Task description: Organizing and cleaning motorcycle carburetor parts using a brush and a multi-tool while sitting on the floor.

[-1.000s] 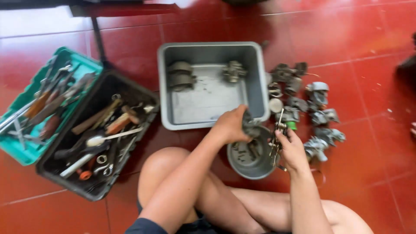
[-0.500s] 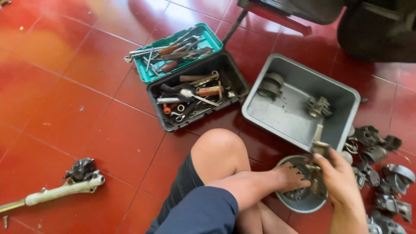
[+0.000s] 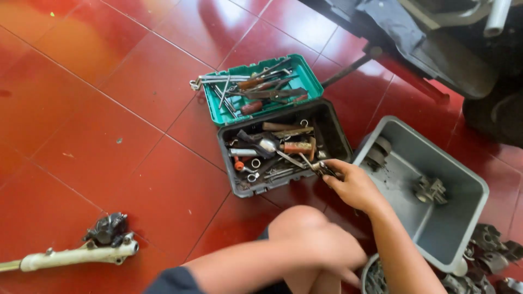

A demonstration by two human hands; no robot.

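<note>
left hand behind knee

1. There is a single view, from a camera on the person's head, looking steeply down at the red tiled floor.
2. It sits close: the person's knee and right hand fill the lower middle of the frame.
3. The black toolbox lies at centre, its green tray above it, and a grey tub at the right.
4. The view faces forward and tilts slightly, so the floor seams run diagonally; a dark machine crosses the upper right corner.
</note>
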